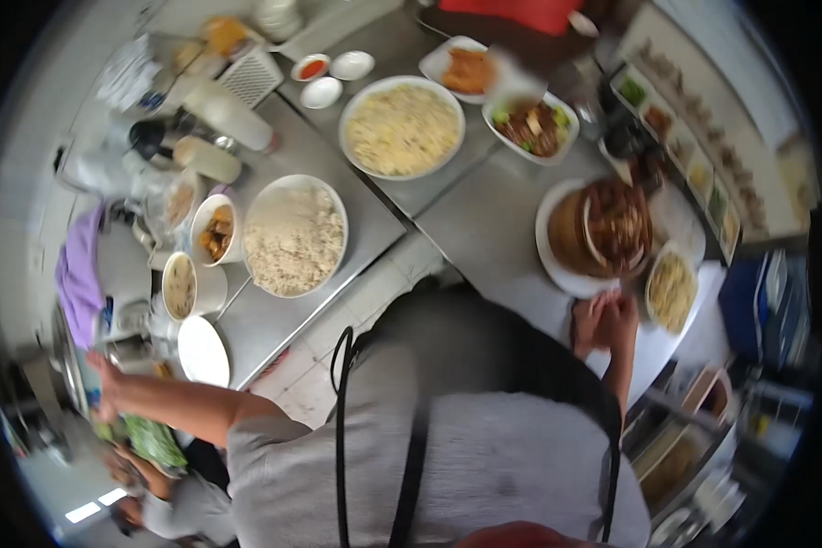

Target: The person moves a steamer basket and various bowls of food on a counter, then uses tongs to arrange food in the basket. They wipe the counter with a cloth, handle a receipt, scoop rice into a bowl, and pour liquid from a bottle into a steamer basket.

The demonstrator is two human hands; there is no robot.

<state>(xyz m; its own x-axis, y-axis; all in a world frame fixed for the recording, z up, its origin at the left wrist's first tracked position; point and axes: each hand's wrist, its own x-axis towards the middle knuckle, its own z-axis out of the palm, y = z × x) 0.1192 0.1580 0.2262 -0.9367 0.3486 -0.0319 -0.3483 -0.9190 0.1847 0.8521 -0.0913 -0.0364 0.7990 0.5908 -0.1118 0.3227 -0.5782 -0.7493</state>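
My left arm stretches out to the left, and my left hand [107,387] is blurred, its fingers extended and apart with nothing visible in them. Nearest to it are a white plate [204,351] and clutter at the counter's end. My right hand [605,320] is closed at the right counter's edge; whatever it may hold is hidden. Just beyond it, a wooden tub [571,226] with glossy brown food stands on a white round plate [545,243]. To its right is an oval dish of pale yellow food [673,292].
A bowl of rice [294,247], cups of food [216,233] and bottles [212,159] crowd the left counter. Farther off stand a large yellow dish [402,128] and a square dish of meat and greens [532,128]. Another person [187,502] is at lower left.
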